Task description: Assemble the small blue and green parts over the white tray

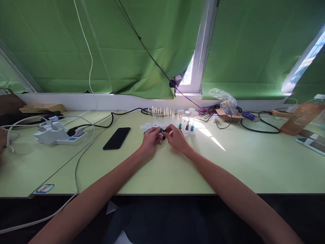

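My left hand (150,139) is closed in a pinch on a small blue piece (161,130). Close against it, my right hand (176,138) pinches a small black piece (164,137). Fingers partly cover both pieces, so I cannot tell whether they are joined. Just behind the hands stand several thin see-through tubes (166,113). To the right of them are small see-through bottles (188,118), with a green-based part (180,125), a black one (187,127) and a blue one (192,128) at them. Pale round lids (144,127) lie beside my left fingers.
A black phone (116,138) lies left of my hands. Further left, a power strip (73,138) carries plugs and white cables. Black cable (111,118) runs along the back. At right are a small cardboard box (228,116), a plastic bag (224,98) and a tilted orange-brown bottle (302,115).
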`<state>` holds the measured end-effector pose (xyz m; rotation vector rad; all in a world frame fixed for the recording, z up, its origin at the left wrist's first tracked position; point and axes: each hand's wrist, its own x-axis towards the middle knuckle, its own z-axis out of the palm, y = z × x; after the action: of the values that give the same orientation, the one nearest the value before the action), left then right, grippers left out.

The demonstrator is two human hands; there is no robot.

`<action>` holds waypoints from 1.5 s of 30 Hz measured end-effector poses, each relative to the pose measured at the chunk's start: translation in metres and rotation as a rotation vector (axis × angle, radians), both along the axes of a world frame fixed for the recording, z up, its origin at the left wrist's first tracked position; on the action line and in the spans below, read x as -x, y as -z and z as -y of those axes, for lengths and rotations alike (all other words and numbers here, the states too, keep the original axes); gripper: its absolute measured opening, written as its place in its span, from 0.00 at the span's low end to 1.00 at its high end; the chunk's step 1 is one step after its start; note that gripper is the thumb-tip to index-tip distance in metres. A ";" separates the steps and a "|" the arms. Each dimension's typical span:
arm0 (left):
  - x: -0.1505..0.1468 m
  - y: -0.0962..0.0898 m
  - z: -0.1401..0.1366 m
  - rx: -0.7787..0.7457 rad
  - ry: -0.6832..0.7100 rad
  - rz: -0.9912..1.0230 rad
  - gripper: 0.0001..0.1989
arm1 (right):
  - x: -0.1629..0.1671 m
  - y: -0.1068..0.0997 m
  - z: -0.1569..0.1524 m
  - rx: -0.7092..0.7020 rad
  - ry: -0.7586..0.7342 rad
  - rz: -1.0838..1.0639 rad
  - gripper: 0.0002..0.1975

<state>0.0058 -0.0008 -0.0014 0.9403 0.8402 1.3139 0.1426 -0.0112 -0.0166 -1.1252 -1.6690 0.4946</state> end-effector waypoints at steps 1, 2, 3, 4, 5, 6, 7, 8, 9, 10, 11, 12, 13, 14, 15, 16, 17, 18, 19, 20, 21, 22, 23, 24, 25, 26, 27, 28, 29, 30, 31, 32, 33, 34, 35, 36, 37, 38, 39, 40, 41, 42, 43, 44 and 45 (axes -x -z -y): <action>0.000 0.000 0.000 -0.001 0.005 -0.005 0.12 | 0.000 0.000 0.000 0.001 0.004 0.008 0.08; 0.000 -0.001 0.000 -0.002 0.009 -0.011 0.12 | 0.000 0.000 0.000 0.003 0.007 0.019 0.08; 0.000 -0.001 0.001 -0.001 0.011 -0.016 0.12 | 0.000 0.000 0.000 0.005 0.011 0.029 0.09; 0.000 -0.001 0.001 -0.001 0.014 -0.019 0.12 | 0.000 0.000 0.001 0.008 0.015 0.039 0.10; 0.000 -0.001 0.001 -0.003 0.017 -0.022 0.12 | 0.000 -0.001 0.001 0.011 0.021 0.050 0.11; 0.000 -0.001 0.001 -0.005 0.021 -0.024 0.13 | 0.000 -0.001 0.001 0.013 0.027 0.062 0.13; 0.000 -0.001 0.002 -0.010 0.026 -0.026 0.13 | 0.000 -0.001 0.001 0.014 0.032 0.075 0.15; 0.000 -0.001 0.002 -0.014 0.031 -0.029 0.14 | 0.000 0.000 0.001 0.015 0.038 0.088 0.16; 0.001 -0.001 0.002 -0.018 0.037 -0.033 0.14 | 0.000 0.000 0.001 0.018 0.043 0.099 0.18; 0.001 -0.001 0.002 -0.022 0.042 -0.037 0.15 | 0.000 0.000 0.000 0.022 0.046 0.108 0.20; 0.001 -0.001 0.003 -0.025 0.048 -0.041 0.15 | 0.000 0.000 0.000 0.026 0.046 0.112 0.21; 0.001 -0.001 0.003 -0.027 0.055 -0.045 0.15 | 0.000 0.000 0.000 0.030 0.042 0.113 0.23; 0.001 -0.001 0.003 -0.027 0.059 -0.048 0.15 | 0.000 0.000 -0.001 0.033 0.036 0.110 0.24; 0.000 -0.001 0.003 -0.027 0.061 -0.050 0.15 | 0.000 0.000 -0.001 0.035 0.030 0.106 0.24; 0.000 -0.001 0.003 -0.028 0.062 -0.051 0.15 | 0.000 0.000 0.000 0.039 0.023 0.102 0.25; 0.000 0.000 0.003 -0.028 0.060 -0.051 0.15 | 0.000 0.000 0.000 0.045 0.019 0.097 0.25; 0.000 0.000 0.003 -0.030 0.057 -0.051 0.15 | 0.000 0.000 0.000 0.053 0.018 0.093 0.26; 0.000 0.000 0.003 -0.033 0.052 -0.050 0.15 | 0.000 0.000 0.001 0.059 0.022 0.089 0.25; -0.001 0.000 0.003 -0.038 0.044 -0.049 0.16 | 0.000 -0.001 0.001 0.059 0.031 0.086 0.25; -0.001 0.000 0.003 -0.041 0.036 -0.047 0.16 | 0.000 -0.001 0.002 0.051 0.043 0.082 0.24; 0.000 0.000 0.002 -0.042 0.025 -0.044 0.16 | 0.000 -0.002 0.003 0.036 0.055 0.074 0.23; 0.000 0.000 0.002 -0.040 0.014 -0.041 0.15 | 0.000 -0.002 0.003 0.020 0.065 0.062 0.22; 0.000 0.000 0.002 -0.037 0.003 -0.039 0.15 | 0.000 -0.003 0.004 0.004 0.072 0.048 0.20; 0.000 0.000 0.001 -0.033 -0.005 -0.036 0.15 | 0.001 -0.003 0.004 -0.006 0.074 0.034 0.17; 0.001 0.000 0.001 -0.030 -0.012 -0.033 0.15 | 0.001 -0.004 0.005 -0.013 0.070 0.025 0.14; 0.001 0.000 0.001 -0.029 -0.016 -0.029 0.15 | 0.001 -0.004 0.005 -0.018 0.062 0.021 0.12; 0.001 0.000 0.001 -0.031 -0.020 -0.025 0.15 | 0.001 -0.004 0.005 -0.024 0.051 0.023 0.10; 0.001 0.001 0.001 -0.035 -0.021 -0.022 0.14 | 0.001 -0.003 0.005 -0.031 0.040 0.027 0.10; 0.001 0.001 0.001 -0.039 -0.020 -0.021 0.14 | 0.001 -0.003 0.005 -0.041 0.028 0.031 0.09; 0.001 0.001 0.001 -0.042 -0.018 -0.022 0.14 | 0.001 -0.002 0.004 -0.048 0.019 0.033 0.09; 0.001 0.001 0.001 -0.043 -0.014 -0.024 0.14 | 0.001 -0.002 0.003 -0.052 0.015 0.034 0.08; 0.001 0.001 0.001 -0.042 -0.009 -0.028 0.14 | 0.001 -0.001 0.003 -0.053 0.016 0.034 0.08; 0.000 0.001 0.002 -0.039 -0.005 -0.032 0.14 | 0.001 -0.001 0.002 -0.052 0.018 0.035 0.07; 0.000 0.000 0.002 -0.036 0.000 -0.037 0.14 | 0.001 -0.001 0.002 -0.050 0.021 0.040 0.07; 0.000 0.000 0.002 -0.035 0.003 -0.041 0.14 | 0.001 -0.001 0.001 -0.049 0.024 0.047 0.06; 0.000 0.000 0.002 -0.035 0.005 -0.045 0.15 | 0.001 -0.001 0.001 -0.050 0.027 0.056 0.06; 0.000 0.000 0.002 -0.039 0.009 -0.047 0.15 | 0.001 0.000 0.001 -0.053 0.028 0.066 0.07; 0.000 -0.001 0.002 -0.044 0.014 -0.048 0.15 | 0.001 0.000 0.001 -0.054 0.029 0.077 0.07; 0.000 -0.001 0.002 -0.047 0.020 -0.048 0.15 | 0.001 0.000 0.001 -0.054 0.034 0.088 0.08; 0.000 -0.001 0.002 -0.049 0.024 -0.047 0.15 | 0.001 0.000 0.001 -0.053 0.042 0.100 0.09; 0.000 -0.001 0.003 -0.049 0.027 -0.047 0.15 | 0.001 0.000 0.000 -0.051 0.052 0.113 0.10; 0.000 -0.001 0.003 -0.050 0.030 -0.050 0.15 | 0.001 0.001 0.000 -0.047 0.060 0.126 0.12; 0.000 -0.001 0.003 -0.051 0.032 -0.054 0.16 | 0.001 0.001 0.000 -0.042 0.067 0.137 0.14; 0.000 -0.001 0.003 -0.054 0.034 -0.060 0.16 | 0.001 0.001 0.000 -0.034 0.069 0.146 0.16; 0.000 -0.001 0.003 -0.058 0.038 -0.066 0.16 | 0.000 0.001 0.000 -0.025 0.068 0.151 0.18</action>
<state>0.0054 -0.0042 -0.0006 1.0458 0.8344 1.2861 0.1421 -0.0113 -0.0177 -1.2217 -1.7555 0.3521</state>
